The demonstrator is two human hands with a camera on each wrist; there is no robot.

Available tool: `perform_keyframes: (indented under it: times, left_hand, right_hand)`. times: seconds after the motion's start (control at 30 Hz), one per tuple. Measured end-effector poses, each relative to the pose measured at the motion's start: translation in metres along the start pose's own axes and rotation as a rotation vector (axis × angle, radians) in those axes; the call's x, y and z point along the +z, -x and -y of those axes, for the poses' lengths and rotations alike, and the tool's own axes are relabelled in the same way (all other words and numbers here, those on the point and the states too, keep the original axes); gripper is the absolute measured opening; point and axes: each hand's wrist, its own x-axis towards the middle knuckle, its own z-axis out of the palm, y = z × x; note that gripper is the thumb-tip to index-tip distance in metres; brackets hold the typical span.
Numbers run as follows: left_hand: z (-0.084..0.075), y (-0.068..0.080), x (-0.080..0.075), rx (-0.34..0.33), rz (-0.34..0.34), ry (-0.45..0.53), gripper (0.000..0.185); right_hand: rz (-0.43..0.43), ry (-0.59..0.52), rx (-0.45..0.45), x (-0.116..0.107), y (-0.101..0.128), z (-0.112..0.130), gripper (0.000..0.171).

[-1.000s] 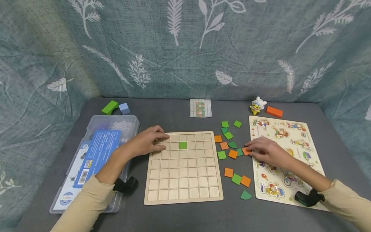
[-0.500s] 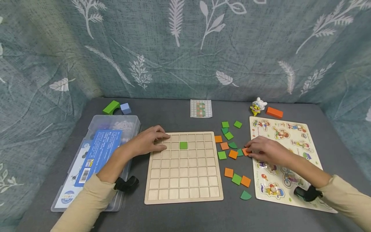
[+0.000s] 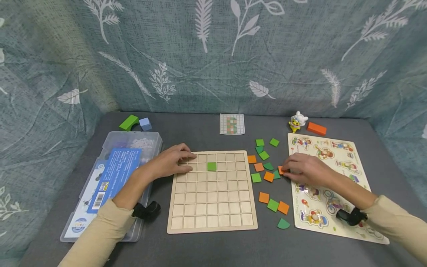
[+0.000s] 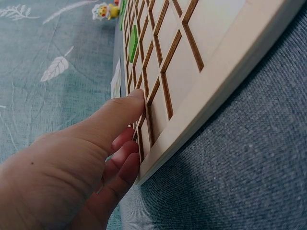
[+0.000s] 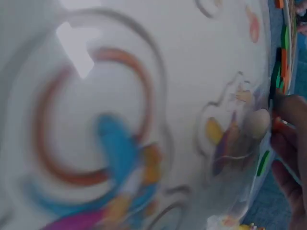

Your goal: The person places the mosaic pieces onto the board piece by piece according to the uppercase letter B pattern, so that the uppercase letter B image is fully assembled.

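My left hand [image 3: 171,161] rests at the upper left corner of a wooden grid board [image 3: 213,228], thumb and fingertips touching its cells and edge. In the left wrist view the thumb lies over the grid, the other fingers beside the board's edge. One light green square tile [image 3: 211,166] sits in a cell of the second row. To the right, my right hand [image 3: 307,168] pinches an orange square tile [image 3: 281,170] at the left edge of a picture puzzle board [image 3: 300,221]. In the right wrist view, fingertips partly hide that tile.
Several loose orange tiles [image 3: 264,197] and green tiles [image 3: 272,205] lie between the boards. A patterned card [image 3: 232,124] lies behind the grid. A clear plastic case [image 3: 133,237] is at left, with blocks [image 3: 129,122] behind it. A small figurine [image 3: 297,121] and an orange block [image 3: 317,128] stand back right.
My right fingers have closed in on the orange tile, which has shifted slightly away from me and left. The left hand stays at the board's corner.
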Motion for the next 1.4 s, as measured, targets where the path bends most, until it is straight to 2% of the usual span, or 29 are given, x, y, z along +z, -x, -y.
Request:
perform_keyframes:
  times: [0.1, 0.2, 0.4, 0.47, 0.57, 0.67, 0.9, 1.4]
  left_hand:
    - [0.000, 0.000, 0.001, -0.007, 0.011, 0.007, 0.041]
    - [0.000, -0.001, 0.002, -0.013, 0.025, 0.014, 0.042]
    - [0.001, -0.001, 0.002, -0.008, 0.018, 0.013, 0.041]
    - [0.001, -0.001, 0.002, 0.005, 0.012, 0.016, 0.041]
    - [0.000, -0.003, 0.004, 0.044, -0.002, 0.011, 0.040]
    - [-0.001, -0.004, 0.004, 0.056, -0.008, 0.006, 0.040]
    - [-0.002, -0.004, 0.000, 0.011, 0.015, -0.012, 0.039]
    - [0.000, 0.000, -0.002, -0.011, 0.024, -0.016, 0.040]
  right_hand:
    - [-0.078, -0.029, 0.017, 0.007, -0.017, 0.004, 0.022]
    - [-0.113, -0.076, 0.009, 0.018, -0.047, 0.021, 0.021]
    - [-0.062, -0.085, -0.097, 0.058, -0.124, 0.064, 0.013]
    - [-0.036, -0.060, -0.110, 0.069, -0.144, 0.074, 0.011]
    - [-0.023, -0.012, -0.099, 0.082, -0.161, 0.081, 0.011]
    - [-0.034, 0.017, -0.084, 0.089, -0.170, 0.083, 0.010]
    - [-0.041, 0.019, -0.097, 0.091, -0.179, 0.083, 0.010]
    - [0.027, 0.016, -0.083, 0.094, -0.185, 0.085, 0.013]
